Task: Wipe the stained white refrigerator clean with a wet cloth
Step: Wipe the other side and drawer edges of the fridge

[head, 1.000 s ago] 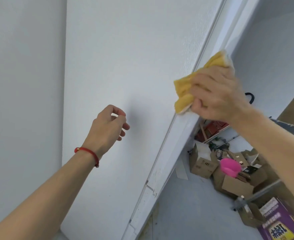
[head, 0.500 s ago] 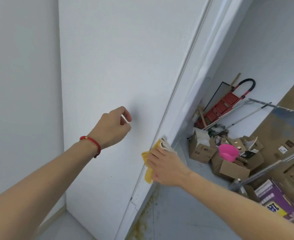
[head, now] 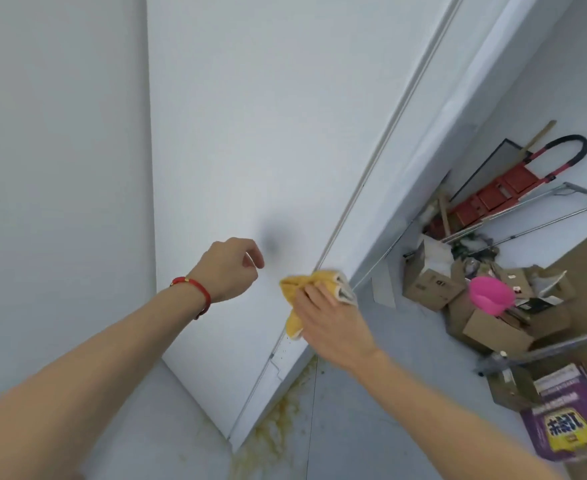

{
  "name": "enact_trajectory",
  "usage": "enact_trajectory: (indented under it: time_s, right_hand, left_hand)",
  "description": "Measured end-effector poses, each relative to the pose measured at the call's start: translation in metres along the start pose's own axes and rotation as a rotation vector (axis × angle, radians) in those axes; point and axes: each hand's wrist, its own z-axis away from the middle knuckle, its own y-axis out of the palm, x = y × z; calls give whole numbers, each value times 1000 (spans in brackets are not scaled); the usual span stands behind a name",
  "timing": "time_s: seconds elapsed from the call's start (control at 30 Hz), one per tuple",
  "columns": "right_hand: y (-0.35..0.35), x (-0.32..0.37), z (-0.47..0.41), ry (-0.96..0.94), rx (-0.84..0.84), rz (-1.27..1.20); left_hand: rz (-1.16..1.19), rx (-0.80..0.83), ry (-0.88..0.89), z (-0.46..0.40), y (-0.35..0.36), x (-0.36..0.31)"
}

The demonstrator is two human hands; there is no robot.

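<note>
Low against the front corner edge of the tall white refrigerator [head: 267,133], the right hand [head: 333,323] presses a crumpled yellow cloth with a pale underside [head: 311,289] onto the panel. Its fingers [head: 314,299] lie spread flat over the cloth rather than curled round it; their tips are hidden under the folds, and the thumb cannot be made out. The cloth bunches out above and to the left of the fingers, with one tail hanging below the hand along the vertical seam of the refrigerator.

Just left of the cloth, apart from it, the left hand [head: 231,271] hovers near the wide white side panel with a thin red cord bracelet [head: 196,292] on the wrist. Its fingers [head: 252,259] are loosely curled, nearly closed, holding nothing; whether they touch the panel I cannot tell, though a soft shadow sits on the white just beyond them.

Below the hands, at the refrigerator's bottom corner, a yellowish-brown stain [head: 278,424] spreads over the pale grey floor [head: 406,393]. Small dark specks dot the edge strip under the cloth.

Farther right on the floor lies a purple printed box [head: 576,424], cut off by the frame edge. Beyond it sits a jumble of brown cardboard boxes [head: 430,282] with a bright pink plastic bowl [head: 489,294] on top, and against the far wall a red folding hand truck with a black loop handle [head: 513,188], partly hidden by metal poles.
</note>
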Motion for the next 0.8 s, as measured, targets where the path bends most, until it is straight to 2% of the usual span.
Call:
enact_trajectory:
  time_s: [0.1,0.17,0.27,0.33,0.43,0.5,0.53,0.6,0.73,0.8]
  right_hand:
    - [45,50,21,-137,213,44]
    - [51,51,21,-183,190,54]
    - [34,20,16,-193,-13,74]
    - [10,-15,17,-248,-209,82]
    - [-34,-72,0,-117,-568,-9]
    - [-47,-87,-10,-13,-659,-16]
    - [-44,-82,-12,2,-651,-8]
    - [-22,-55,-8,-58,-529,9]
    - [51,28,19,-247,-2,141]
    - [79,62,28,-324,174,257]
  left_hand:
    - [15,-17,-97,9,20,22]
    - [9,-15,-165,18,31,36]
    - [18,-24,-257,33,45,50]
    - [40,-50,-298,42,56,52]
    - [99,-134,-337,47,74,47]
    - [140,-187,-348,49,85,39]
    - [151,-202,-357,51,91,36]
    - [165,-215,-375,56,104,33]
    - [187,-189,-427,74,126,42]
    - [182,-106,-447,85,132,47]
